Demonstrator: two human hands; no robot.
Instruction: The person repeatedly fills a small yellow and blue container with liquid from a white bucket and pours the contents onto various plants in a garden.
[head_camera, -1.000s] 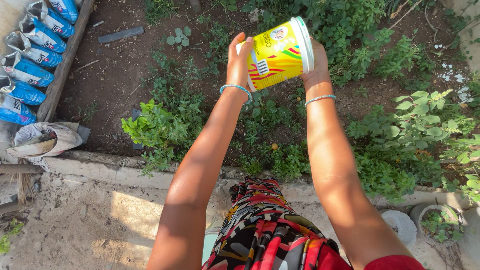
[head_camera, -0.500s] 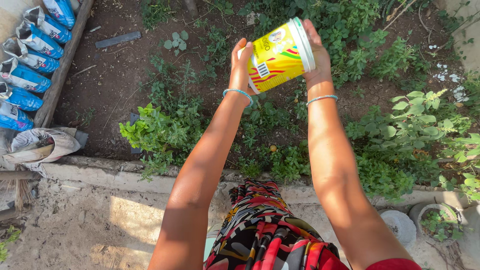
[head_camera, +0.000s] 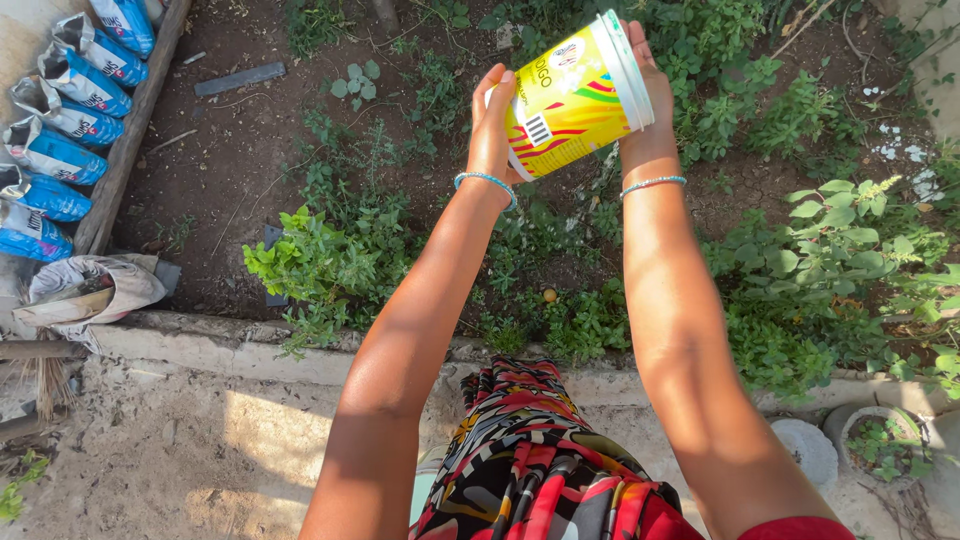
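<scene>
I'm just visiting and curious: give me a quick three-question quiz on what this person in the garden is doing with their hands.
1. True or false: the yellow tub is gripped by one hand only.
2. How does the tub sit? A) upright B) tilted on its side C) resting on the soil
3. What lies directly beneath the tub?

Key
1. False: the left hand and the right hand clasp it from opposite sides.
2. B: its white rim points up and to the right.
3. Green plants growing in the garden bed, beyond the stone kerb.
</scene>
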